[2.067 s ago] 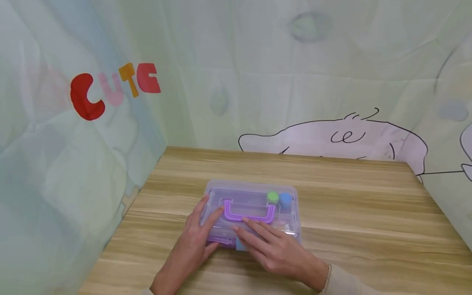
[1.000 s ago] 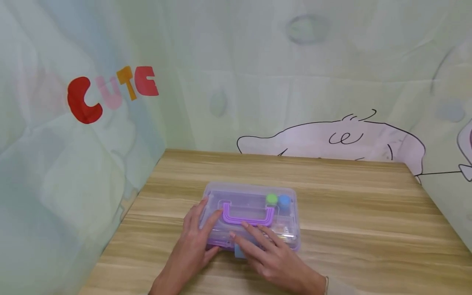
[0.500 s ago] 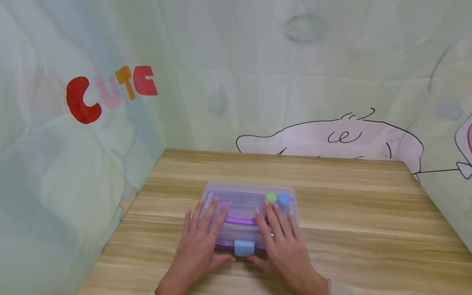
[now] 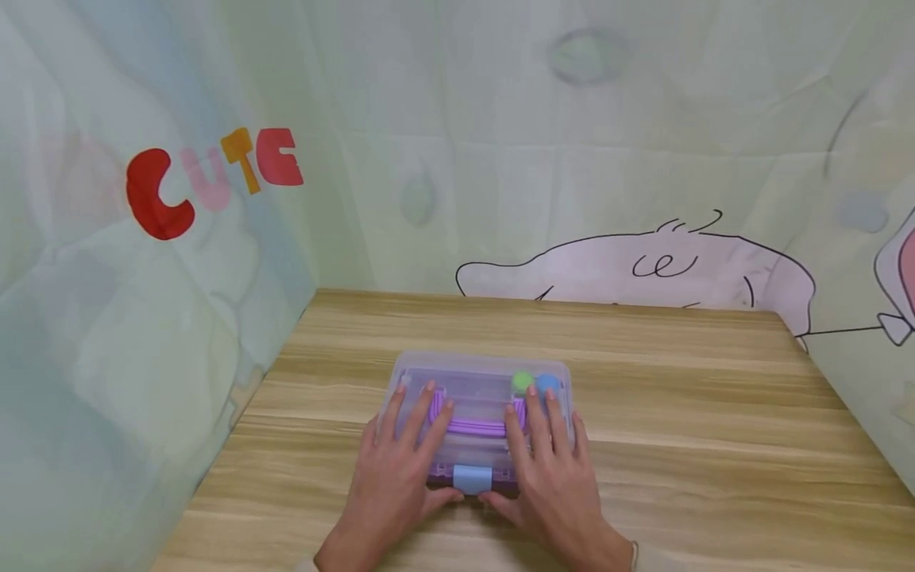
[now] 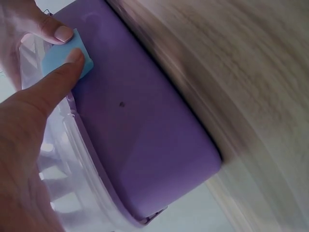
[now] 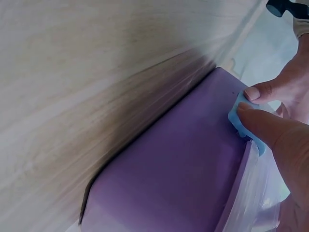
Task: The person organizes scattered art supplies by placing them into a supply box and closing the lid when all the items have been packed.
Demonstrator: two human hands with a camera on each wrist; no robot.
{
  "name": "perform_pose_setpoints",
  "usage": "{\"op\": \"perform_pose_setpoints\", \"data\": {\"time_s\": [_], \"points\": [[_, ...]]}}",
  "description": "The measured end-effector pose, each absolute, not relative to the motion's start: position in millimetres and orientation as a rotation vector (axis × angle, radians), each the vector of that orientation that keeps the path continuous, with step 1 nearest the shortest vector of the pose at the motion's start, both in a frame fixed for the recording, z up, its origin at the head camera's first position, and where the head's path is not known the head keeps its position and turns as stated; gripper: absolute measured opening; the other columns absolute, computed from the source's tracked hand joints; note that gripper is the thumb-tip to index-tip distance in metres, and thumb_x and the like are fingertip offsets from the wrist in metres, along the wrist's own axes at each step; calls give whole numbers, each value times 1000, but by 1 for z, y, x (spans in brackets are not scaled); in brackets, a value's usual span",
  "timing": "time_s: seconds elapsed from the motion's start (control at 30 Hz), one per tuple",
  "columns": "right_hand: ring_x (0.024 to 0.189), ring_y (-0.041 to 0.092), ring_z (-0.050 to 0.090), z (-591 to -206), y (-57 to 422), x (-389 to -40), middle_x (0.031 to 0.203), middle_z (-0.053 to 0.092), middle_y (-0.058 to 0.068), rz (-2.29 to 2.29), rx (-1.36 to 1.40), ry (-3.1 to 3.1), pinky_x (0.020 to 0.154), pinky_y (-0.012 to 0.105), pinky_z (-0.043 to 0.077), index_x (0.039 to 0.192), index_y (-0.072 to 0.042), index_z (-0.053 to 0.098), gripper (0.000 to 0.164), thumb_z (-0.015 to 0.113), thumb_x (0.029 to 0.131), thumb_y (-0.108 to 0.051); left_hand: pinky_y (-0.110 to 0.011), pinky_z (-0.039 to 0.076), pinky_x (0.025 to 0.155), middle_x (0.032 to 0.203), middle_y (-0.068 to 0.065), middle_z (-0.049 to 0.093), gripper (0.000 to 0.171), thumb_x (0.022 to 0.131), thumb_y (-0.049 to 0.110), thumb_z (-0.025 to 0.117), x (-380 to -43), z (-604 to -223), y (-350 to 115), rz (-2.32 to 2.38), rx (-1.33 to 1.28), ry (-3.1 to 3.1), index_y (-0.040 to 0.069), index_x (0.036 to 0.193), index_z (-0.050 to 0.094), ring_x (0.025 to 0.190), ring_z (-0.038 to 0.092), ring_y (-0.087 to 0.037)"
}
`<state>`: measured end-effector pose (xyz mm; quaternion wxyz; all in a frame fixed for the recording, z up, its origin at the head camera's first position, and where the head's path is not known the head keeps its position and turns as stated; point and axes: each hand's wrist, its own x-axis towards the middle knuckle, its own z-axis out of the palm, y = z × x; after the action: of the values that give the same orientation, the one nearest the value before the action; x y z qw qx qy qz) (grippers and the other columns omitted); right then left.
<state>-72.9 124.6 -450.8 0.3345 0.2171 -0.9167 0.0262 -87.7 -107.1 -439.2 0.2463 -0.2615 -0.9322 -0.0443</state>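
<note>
A storage box with a purple base (image 5: pixel 140 121) and a clear lid (image 4: pixel 475 387) stands on the wooden table (image 4: pixel 686 397). My left hand (image 4: pixel 391 477) rests straight fingers on the left part of the lid. My right hand (image 4: pixel 561 481) lies likewise on the right part, fingertips near the green round cap (image 4: pixel 523 381) and blue round cap (image 4: pixel 547 384). A purple carry handle (image 4: pixel 475 427) lies folded between them. Both thumbs press the light blue latch (image 4: pixel 472 480) at the front; in the wrist views the latch (image 6: pixel 240 113) lies against the purple wall under the thumb tips.
Behind the table hangs a pale printed cloth (image 4: pixel 429 159) with a cartoon outline. Another cloth wall (image 4: pixel 143 357) stands along the left edge, with coloured letters reading CUTE. The box sits near the table's front middle.
My right hand has moved from over the handle and latch to the right part of the lid, fingers spread. Both thumbs have come to the latch, now in plain view. The box stays put.
</note>
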Motion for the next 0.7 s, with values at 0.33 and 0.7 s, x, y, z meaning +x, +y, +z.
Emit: {"op": "perform_pose_setpoints", "data": {"time_s": [0.33,0.7], "points": [[133,48,37,-452,124,-74,145,40,28,25,577,-2372,99,69,35,137,-3,50,119,75,49,-79,-62,43,91,155,-14,31,118,48,70,81,-87,-441,-106,-107,-703,-2532,17,145,42,139,26,-46],[131,48,40,-451,122,-75,143,42,29,-10,568,-2357,98,68,37,134,-3,53,116,74,49,-79,-62,43,91,153,-14,34,117,47,69,82,-89,-444,-106,-112,-694,-2493,16,143,45,138,29,-45]]}}
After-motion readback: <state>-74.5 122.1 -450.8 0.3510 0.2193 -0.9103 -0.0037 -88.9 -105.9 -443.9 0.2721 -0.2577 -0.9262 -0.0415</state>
